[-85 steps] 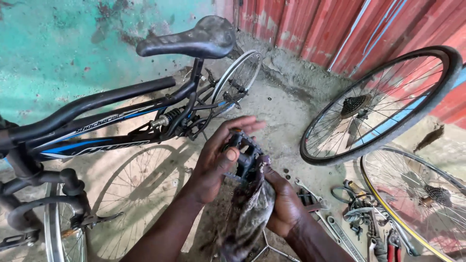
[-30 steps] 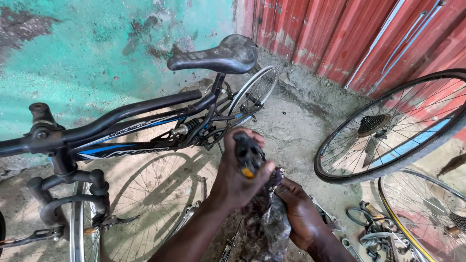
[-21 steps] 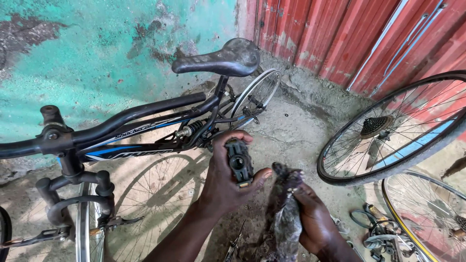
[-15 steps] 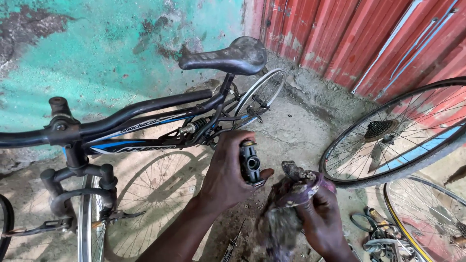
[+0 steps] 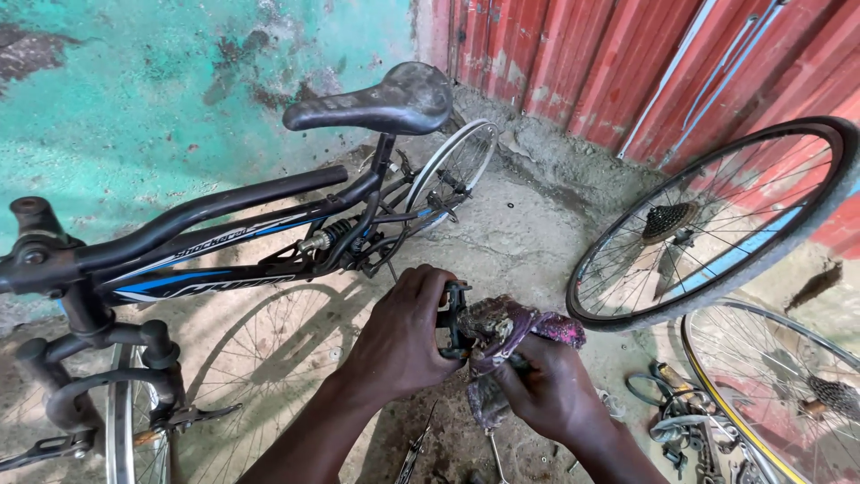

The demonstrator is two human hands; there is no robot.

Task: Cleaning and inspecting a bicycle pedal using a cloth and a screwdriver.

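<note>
My left hand [image 5: 403, 336] grips a black bicycle pedal [image 5: 455, 318] held out in front of me. My right hand [image 5: 548, 387] holds a dirty purplish rag [image 5: 511, 324] and presses it against the side of the pedal. The rag's loose end hangs down below my right hand. Both hands are close together above the concrete ground [image 5: 511, 233], just to the right of a black and blue bicycle [image 5: 242, 246].
The bicycle with a black saddle [image 5: 381, 100] leans by a turquoise wall [image 5: 179, 81]. A loose rear wheel with sprockets [image 5: 708, 224] rests against a red corrugated wall [image 5: 627, 63]. Another wheel [image 5: 779, 385] and scattered metal parts [image 5: 681, 430] lie at the lower right.
My left hand has turned and lowered the pedal toward my right hand. My right hand has brought the rag up against the pedal. The camera view has shifted slightly.
</note>
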